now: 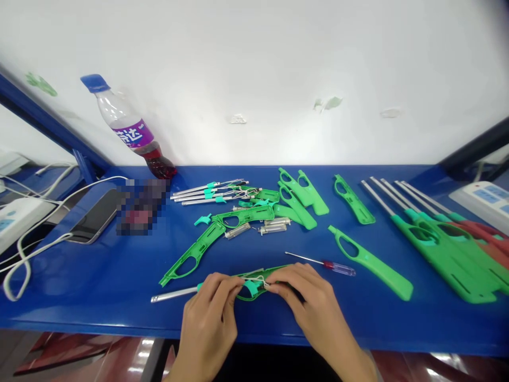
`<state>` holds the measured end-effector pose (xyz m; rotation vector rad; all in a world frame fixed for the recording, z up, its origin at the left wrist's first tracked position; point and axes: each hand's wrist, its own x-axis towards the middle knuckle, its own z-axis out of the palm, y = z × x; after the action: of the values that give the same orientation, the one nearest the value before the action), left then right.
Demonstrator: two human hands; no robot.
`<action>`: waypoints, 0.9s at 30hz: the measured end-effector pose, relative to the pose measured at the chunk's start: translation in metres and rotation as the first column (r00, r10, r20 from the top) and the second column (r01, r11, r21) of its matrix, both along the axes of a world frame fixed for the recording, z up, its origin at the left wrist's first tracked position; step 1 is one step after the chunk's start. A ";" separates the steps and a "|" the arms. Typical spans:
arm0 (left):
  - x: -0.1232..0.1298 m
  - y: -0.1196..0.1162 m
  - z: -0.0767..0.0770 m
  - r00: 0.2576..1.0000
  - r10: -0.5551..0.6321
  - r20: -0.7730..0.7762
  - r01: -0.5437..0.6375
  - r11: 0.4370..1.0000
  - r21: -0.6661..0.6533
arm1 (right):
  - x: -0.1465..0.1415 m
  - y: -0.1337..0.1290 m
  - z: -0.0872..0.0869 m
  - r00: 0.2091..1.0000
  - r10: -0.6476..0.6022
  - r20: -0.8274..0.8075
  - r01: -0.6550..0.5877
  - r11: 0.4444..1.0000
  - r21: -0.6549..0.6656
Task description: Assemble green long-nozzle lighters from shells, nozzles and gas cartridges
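At the front of the blue table lies a half-built stick lighter, its green casing half [243,298] open side up and its metal tube [173,295] pointing left. A teal trigger [251,288] and a thin white wire [259,278] sit in the casing. My left hand [210,318] is closed on the casing's tube end, beside the trigger. My right hand [310,300] pinches at the wire near the trigger, its fingers over the casing's handle end, part of which they hide. A screwdriver [338,268] with a clear and red handle lies behind my right hand.
Green casing halves [191,257], tubes with wires [210,193] and clear fuel tanks [274,228] lie behind. Assembled lighters [441,249] are piled right. A phone [97,215] with a white cable and a leaning drink bottle [131,130] are left. A wall stands behind.
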<state>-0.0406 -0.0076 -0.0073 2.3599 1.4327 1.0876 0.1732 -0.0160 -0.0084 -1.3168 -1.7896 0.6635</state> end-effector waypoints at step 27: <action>0.000 0.001 -0.001 1.000 0.005 0.024 -0.005 1.000 -0.011 | 0.001 0.001 -0.002 1.000 0.006 -0.016 -0.005 1.000 0.028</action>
<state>-0.0403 -0.0068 -0.0080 2.3292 1.4338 1.1025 0.1740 -0.0148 -0.0101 -1.2850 -1.7841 0.6478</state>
